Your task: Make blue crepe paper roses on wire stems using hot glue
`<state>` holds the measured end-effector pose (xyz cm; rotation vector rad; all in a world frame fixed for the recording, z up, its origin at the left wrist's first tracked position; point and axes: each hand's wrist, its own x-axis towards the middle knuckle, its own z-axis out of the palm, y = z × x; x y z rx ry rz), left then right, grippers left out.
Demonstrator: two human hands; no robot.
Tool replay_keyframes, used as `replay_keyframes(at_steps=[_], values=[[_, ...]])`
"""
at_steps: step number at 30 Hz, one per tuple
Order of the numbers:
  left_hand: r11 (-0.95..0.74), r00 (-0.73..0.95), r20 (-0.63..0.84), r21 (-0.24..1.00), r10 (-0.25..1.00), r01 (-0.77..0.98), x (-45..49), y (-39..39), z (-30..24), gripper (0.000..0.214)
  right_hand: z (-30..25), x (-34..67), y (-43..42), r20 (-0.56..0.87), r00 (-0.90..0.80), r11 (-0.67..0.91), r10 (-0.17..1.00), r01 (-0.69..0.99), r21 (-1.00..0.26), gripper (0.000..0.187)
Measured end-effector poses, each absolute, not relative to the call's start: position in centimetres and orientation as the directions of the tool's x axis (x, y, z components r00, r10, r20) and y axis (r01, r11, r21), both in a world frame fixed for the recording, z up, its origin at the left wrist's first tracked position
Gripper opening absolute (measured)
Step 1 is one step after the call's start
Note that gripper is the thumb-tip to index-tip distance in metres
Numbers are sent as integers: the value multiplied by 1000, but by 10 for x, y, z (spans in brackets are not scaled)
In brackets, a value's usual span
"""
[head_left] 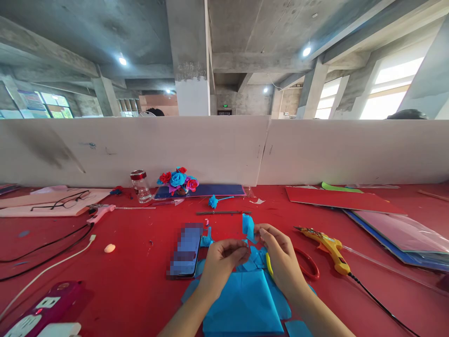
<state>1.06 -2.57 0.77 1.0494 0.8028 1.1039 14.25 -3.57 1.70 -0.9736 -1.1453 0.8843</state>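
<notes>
My left hand and my right hand meet low in the middle of the red table. Both pinch a small piece of blue crepe paper, which stands up between the fingertips. Under my wrists lies a folded sheet of blue paper with several cut blue scraps on it. Scissors with red and yellow handles lie just right of my right hand, partly hidden by it.
A phone lies left of my left hand. A yellow glue gun with a black cord lies to the right. Farther back are a paper flower bouquet, a single blue flower, a glass jar, a pink glue gun, glasses, paper sheets and a power strip.
</notes>
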Motion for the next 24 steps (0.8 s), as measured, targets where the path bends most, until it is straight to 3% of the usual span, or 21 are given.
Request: replay_keyframes(at_steps=[14,24], values=[[10,303,56,977,951,-212,12,-26,2,19,19,144,-35,450,179,402,875,251,-881,15],[-82,296,109,991,949,-104,11,-28,5,22,29,146,-39,599,176,472,781,460,-752,12]])
